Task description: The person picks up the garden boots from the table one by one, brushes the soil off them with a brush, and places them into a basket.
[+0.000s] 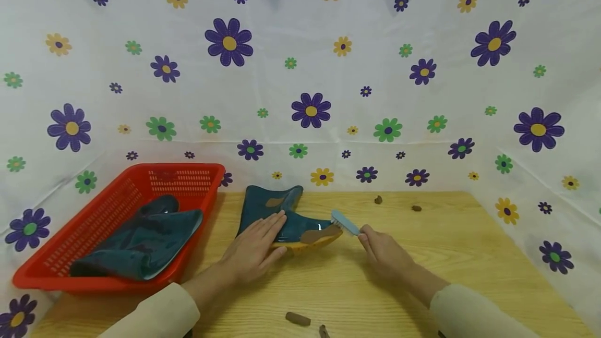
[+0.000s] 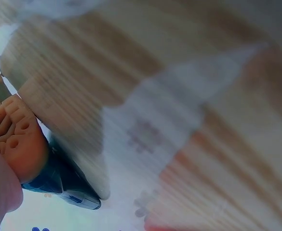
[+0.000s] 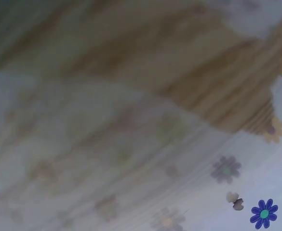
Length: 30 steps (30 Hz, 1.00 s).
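Note:
A dark teal rubber boot (image 1: 293, 226) lies on its side on the wooden table, its orange sole (image 2: 20, 149) showing in the left wrist view. Brown patches (image 1: 315, 234) are on its toe and shaft. My left hand (image 1: 252, 246) presses on the boot near the heel, fingers extended over it and thumb beside the sole. In my right hand (image 1: 386, 252) I grip the handle of a light blue brush (image 1: 346, 222); its white bristles touch the boot's toe. Only a sliver of the right hand shows in the right wrist view.
To the left stands a red plastic basket (image 1: 213, 186) with a second teal boot (image 1: 141, 239) in it. Brown lumps (image 1: 298, 319) lie at the table's front, and small ones (image 1: 378, 200) at the back. A flowered white curtain (image 1: 281, 77) surrounds the table (image 1: 469, 275).

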Tool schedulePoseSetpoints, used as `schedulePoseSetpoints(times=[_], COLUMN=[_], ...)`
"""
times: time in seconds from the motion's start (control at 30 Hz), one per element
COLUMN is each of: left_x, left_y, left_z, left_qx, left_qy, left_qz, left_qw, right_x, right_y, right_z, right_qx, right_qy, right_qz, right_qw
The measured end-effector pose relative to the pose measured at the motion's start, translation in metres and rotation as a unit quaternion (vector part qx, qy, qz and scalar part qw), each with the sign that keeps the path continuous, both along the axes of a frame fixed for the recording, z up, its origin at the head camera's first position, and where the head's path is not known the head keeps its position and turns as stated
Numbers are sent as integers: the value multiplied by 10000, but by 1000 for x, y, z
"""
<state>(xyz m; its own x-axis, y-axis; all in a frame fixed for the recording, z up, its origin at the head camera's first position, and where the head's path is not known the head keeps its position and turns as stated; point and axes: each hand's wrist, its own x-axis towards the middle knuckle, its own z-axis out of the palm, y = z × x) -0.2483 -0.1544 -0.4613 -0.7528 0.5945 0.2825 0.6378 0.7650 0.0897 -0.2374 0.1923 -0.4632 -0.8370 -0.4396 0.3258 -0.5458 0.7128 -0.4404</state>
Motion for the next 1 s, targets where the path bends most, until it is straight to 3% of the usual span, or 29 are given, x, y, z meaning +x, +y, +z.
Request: schedulePoseSetpoints(times=[0.2, 0.4, 0.53, 0.7, 0.87, 1.0], left_x=[-1, -1, -1, -1, -1, -1], left_y=[1, 3, 3, 1, 0, 0], left_z=[2, 2, 0, -2, -2, 0], left_qx=[22, 17, -2, 42, -1, 3], left_qy=[-53, 65, 14, -2, 1, -36], left_qz=[6, -75, -86, -112, -104, -114], left_qw=[10000, 9999, 10000, 9999, 9999, 9999], right_x=[-1, 2, 1, -5, -8, -11], right_y=[-5, -12, -14, -1, 14, 16], right_z=[0, 4, 7, 4, 1, 0], right_qx=[3, 348, 280, 303, 514, 670], right_qy=[456, 970, 1455, 2009, 2103, 2113], right_qz=[-55, -175, 17, -134, -122, 126], right_qw=[9989, 9945, 9890, 9790, 9762, 9750])
